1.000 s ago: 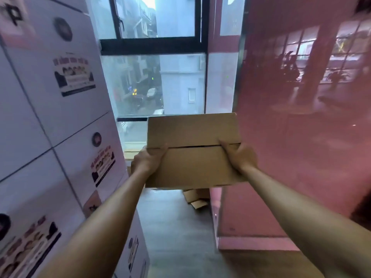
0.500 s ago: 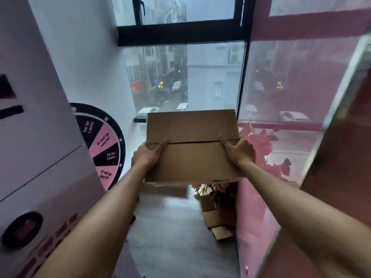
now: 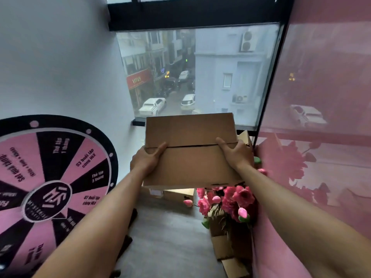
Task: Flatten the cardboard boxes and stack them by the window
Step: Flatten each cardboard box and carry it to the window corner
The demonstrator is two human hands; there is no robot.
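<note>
Nearing the window [image 3: 200,77], both hands still hold the cardboard box [image 3: 190,149].

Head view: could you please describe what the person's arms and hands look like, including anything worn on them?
Both arms are bare from the lower frame edges up to the wrists, with no sleeves in view. The left hand and right hand wear no gloves, and no watch, bracelet or ring shows. No markings show on them.

Both hands [image 3: 148,159] grip cardboard box [image 3: 190,149].
</note>
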